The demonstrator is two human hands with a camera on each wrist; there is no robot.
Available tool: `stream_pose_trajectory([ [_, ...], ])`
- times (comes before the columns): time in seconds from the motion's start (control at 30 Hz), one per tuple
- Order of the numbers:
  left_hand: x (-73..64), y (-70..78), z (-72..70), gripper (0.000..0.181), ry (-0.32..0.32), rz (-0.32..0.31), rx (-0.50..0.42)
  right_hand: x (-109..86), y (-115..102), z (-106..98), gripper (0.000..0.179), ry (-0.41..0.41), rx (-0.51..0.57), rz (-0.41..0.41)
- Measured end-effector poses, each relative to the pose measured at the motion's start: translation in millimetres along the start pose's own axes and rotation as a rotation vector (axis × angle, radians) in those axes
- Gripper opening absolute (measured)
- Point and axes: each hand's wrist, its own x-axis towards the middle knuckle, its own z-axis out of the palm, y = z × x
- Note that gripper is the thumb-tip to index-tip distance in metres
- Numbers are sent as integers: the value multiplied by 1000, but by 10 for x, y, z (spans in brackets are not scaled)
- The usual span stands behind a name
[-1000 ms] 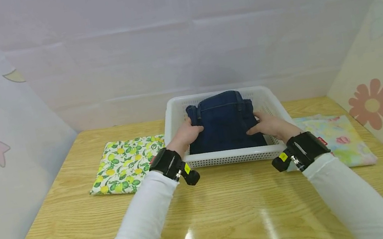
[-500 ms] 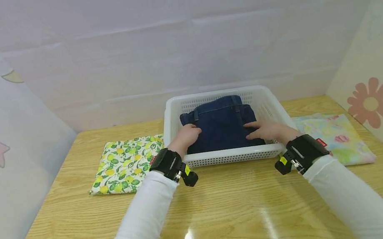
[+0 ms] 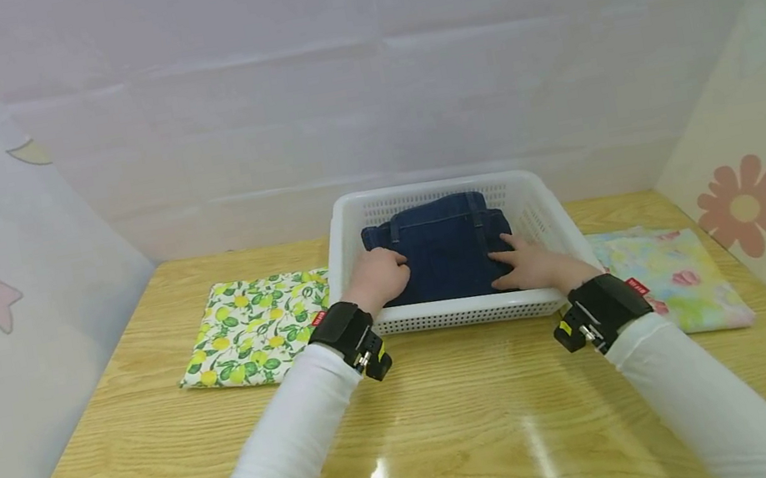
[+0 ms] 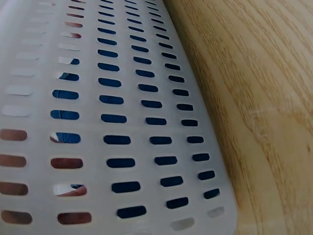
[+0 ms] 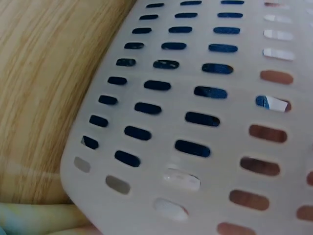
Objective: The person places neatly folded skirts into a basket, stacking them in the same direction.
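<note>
Folded dark blue jeans (image 3: pixel 443 258) lie inside a white plastic basket (image 3: pixel 466 308), their waistband and belt loops toward the back. My left hand (image 3: pixel 380 277) is at the left side of the jeans, its back toward the head camera and most fingers hidden beneath it. On the right side, my right hand (image 3: pixel 535 264) touches the denim with straight, spread fingers. Through the slots of the basket wall (image 4: pixel 146 129), the left wrist view shows blue cloth and bits of the hand. Blue cloth and parts of the hand also show behind the slotted wall (image 5: pixel 161 117) in the right wrist view.
A lemon-print cloth piece (image 3: pixel 253 328) lies flat left of the basket. Right of it is a pastel floral one (image 3: pixel 686 277), partly behind the right wrist. The wooden table (image 3: pixel 452 422) extends toward me, and a pale backdrop (image 3: pixel 364 124) stands behind the basket.
The jeans have settled lower and flatter in the basket, their left edge shifting left. My left hand's fingers have drawn under, and my right hand's fingers have spread.
</note>
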Motion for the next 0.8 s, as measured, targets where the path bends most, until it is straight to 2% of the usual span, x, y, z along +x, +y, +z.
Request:
stream_pose_trajectory([
  [0.1, -40, 26, -16, 35, -75, -41, -36, 0, -5, -2, 67, -17, -35, -38],
  [0.23, -59, 54, -30, 28, -168, -62, 9, -1, -25, -8, 67, -96, -21, -42],
  [0.4, -29, 37, -12, 43, -311, -84, 46, 1, -46, -12, 63, -171, 20, -21],
  [0.57, -21, 20, 2, 42, -339, -91, 54, -24, -55, -26, 59, -186, 42, -22],
  [0.8, -45, 15, -5, 33, -344, -70, 63, -57, -72, -33, 53, -124, -12, -39],
])
